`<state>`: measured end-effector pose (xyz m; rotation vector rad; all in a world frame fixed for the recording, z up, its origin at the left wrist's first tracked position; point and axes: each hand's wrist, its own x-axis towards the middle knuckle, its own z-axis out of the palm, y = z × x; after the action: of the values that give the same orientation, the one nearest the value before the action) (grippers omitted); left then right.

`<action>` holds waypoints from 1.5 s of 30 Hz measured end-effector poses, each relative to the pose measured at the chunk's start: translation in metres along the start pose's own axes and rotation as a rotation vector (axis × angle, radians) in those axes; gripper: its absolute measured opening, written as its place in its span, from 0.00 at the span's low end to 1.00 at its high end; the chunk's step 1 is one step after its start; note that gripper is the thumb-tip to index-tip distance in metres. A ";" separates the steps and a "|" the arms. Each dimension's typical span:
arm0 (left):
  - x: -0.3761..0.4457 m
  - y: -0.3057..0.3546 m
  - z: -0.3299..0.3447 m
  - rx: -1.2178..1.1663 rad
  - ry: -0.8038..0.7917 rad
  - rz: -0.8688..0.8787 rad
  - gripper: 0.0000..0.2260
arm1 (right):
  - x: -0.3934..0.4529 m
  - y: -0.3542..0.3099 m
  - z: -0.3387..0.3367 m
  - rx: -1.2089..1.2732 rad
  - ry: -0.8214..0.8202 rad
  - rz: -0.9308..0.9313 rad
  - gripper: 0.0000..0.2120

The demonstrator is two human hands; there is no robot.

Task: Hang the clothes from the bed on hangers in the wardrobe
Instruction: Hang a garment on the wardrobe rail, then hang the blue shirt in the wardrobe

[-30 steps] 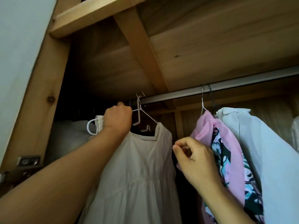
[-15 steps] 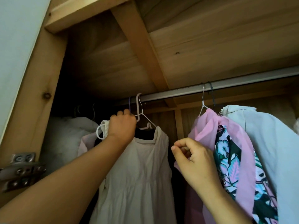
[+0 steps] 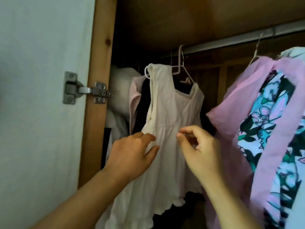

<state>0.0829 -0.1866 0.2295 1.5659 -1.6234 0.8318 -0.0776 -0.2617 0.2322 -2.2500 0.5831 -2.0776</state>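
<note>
Starting at nine o'clock: the white door (image 3: 38, 113) fills that side, its metal hinge (image 3: 85, 90) screwed onto the wooden frame (image 3: 99, 80). Just past the frame, in the dark at ten o'clock, a pale bundle (image 3: 122, 90) sits behind a pink garment (image 3: 134, 95). Dead centre, the white dress (image 3: 166, 129) is up on its hanger (image 3: 179, 63), hooked over the rail (image 3: 231, 39) at twelve o'clock. The left hand (image 3: 130, 156) comes in from seven o'clock, fingers loosely spread, tips touching the dress at its waist seam. The right hand (image 3: 199, 149) rises from five o'clock, thumb and forefinger pinched together in front of the dress; whether any cloth is caught between them, I cannot tell, the picture is blurred there. Off at three o'clock, a pink top (image 3: 237, 103) hangs beside a floral garment (image 3: 270, 123), both on the same rail, well apart from the dress.
</note>
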 end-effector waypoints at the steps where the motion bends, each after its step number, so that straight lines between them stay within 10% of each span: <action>1: -0.027 -0.003 -0.009 -0.013 -0.026 -0.046 0.16 | -0.016 -0.008 0.007 0.054 -0.024 0.005 0.07; 15: -0.396 -0.041 -0.168 0.295 -0.176 -0.884 0.28 | -0.272 -0.201 0.119 0.682 -0.739 -0.096 0.11; 26: -0.613 -0.010 -0.373 0.653 -0.128 -1.537 0.15 | -0.434 -0.457 0.168 1.114 -1.147 -0.282 0.10; 45: -0.801 -0.138 -0.533 0.682 -0.074 -1.852 0.10 | -0.592 -0.713 0.291 1.144 -1.541 -0.318 0.16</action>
<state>0.2551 0.6833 -0.1695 2.5549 0.5710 0.1577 0.3595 0.5029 -0.1772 -2.1905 -0.8235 0.0120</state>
